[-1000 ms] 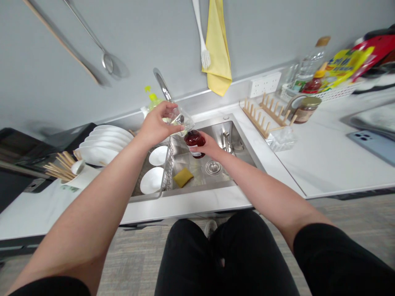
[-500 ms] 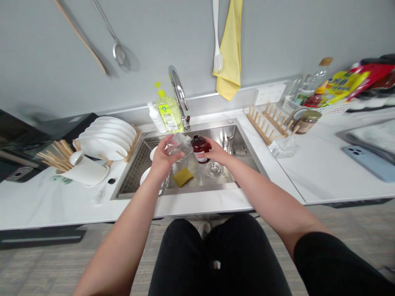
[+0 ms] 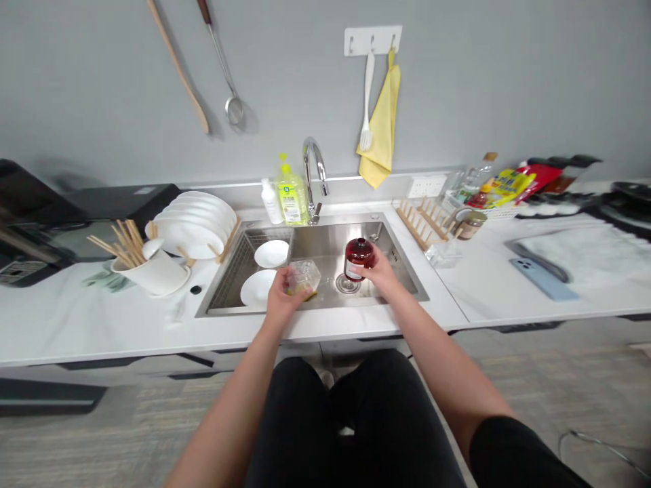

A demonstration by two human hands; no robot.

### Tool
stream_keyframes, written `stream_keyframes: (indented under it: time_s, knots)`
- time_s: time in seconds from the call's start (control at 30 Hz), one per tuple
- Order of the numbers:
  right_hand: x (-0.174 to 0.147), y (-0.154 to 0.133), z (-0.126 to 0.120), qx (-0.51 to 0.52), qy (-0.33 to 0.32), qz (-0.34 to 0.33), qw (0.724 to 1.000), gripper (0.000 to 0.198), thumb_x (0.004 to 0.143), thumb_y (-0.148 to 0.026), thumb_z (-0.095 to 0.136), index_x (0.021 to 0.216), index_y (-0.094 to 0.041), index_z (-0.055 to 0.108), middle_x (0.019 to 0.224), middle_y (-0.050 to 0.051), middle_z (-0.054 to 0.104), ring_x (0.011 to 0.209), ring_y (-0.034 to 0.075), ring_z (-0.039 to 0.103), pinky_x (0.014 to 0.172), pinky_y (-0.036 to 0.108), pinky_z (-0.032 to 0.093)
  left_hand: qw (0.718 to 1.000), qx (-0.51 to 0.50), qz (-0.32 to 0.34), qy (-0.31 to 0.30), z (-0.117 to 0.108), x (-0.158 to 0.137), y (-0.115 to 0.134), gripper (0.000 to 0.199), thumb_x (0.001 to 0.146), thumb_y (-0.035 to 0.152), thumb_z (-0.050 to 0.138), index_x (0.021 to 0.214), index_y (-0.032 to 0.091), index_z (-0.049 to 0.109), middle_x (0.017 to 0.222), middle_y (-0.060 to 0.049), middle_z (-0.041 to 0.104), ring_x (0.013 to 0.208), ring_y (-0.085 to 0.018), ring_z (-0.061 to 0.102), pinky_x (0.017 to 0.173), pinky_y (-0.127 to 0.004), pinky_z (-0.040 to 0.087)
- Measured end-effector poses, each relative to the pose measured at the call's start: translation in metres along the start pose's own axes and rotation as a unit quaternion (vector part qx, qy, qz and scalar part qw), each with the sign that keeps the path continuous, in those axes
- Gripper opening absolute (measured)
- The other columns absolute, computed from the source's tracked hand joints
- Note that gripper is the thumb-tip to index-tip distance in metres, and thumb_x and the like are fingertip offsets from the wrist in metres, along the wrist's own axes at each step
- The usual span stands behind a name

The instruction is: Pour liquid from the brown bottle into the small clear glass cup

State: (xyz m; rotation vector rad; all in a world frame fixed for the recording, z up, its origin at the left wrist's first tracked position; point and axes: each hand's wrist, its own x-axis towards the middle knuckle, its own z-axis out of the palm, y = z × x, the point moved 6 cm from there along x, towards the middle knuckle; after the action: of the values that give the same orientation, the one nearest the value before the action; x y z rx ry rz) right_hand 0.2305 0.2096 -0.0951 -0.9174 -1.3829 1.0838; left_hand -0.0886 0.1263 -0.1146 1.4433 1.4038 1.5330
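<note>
My left hand (image 3: pixel 285 296) is closed around a clear faceted glass (image 3: pixel 306 275), held low over the sink (image 3: pixel 325 244). Part of a yellow sponge (image 3: pixel 309 296) shows behind and under the glass. In my right hand (image 3: pixel 378 268) is a dark red bottle (image 3: pixel 359 252) with a white label and a short narrow neck, held upright above the drain (image 3: pixel 348 282). Glass and bottle are apart. Left of the glass, two white bowls (image 3: pixel 271 253) sit in the sink's wire-rack side.
White plates (image 3: pixel 190 220) stand in a wooden rack at left, by a chopstick holder (image 3: pixel 152 273). Behind the sink are a curved faucet (image 3: pixel 314 169) and a yellow-green soap bottle (image 3: pixel 291 198). A wooden rack (image 3: pixel 422 224), a jar (image 3: pixel 471 225) and a phone (image 3: pixel 543 278) lie right.
The glass and bottle have moved apart: the bottle to the right, the glass lower toward the front of the sink. The camera view has shifted, showing more wall above.
</note>
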Motion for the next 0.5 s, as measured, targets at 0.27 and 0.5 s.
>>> stream_keyframes:
  time_s: [0.27, 0.5]
  knots:
    - [-0.087, -0.038, -0.105, -0.063, 0.131, -0.007, 0.989, 0.083, 0.060, -0.049, 0.110, 0.130, -0.024, 0.074, 0.126, 0.014, 0.086, 0.118, 0.038, 0.082, 0.115, 0.061, 0.061, 0.997, -0.066, -0.015, -0.047, 0.002, -0.009, 0.003, 0.070, 0.064, 0.040, 0.103, 0.120, 0.024, 0.064, 0.121, -0.009, 0.079, 0.114, -0.032, 0.077, 0.111, -0.052, 0.058]
    - [-0.127, -0.045, -0.213, -0.110, 0.245, 0.016, 0.963, 0.086, 0.054, -0.052, 0.110, 0.127, -0.021, 0.077, 0.123, 0.016, 0.086, 0.113, 0.039, 0.081, 0.108, 0.063, 0.063, 0.991, -0.121, -0.015, -0.062, 0.006, -0.017, 0.005, 0.088, 0.060, 0.038, 0.104, 0.134, 0.027, 0.058, 0.128, -0.009, 0.077, 0.121, -0.031, 0.077, 0.114, -0.052, 0.058]
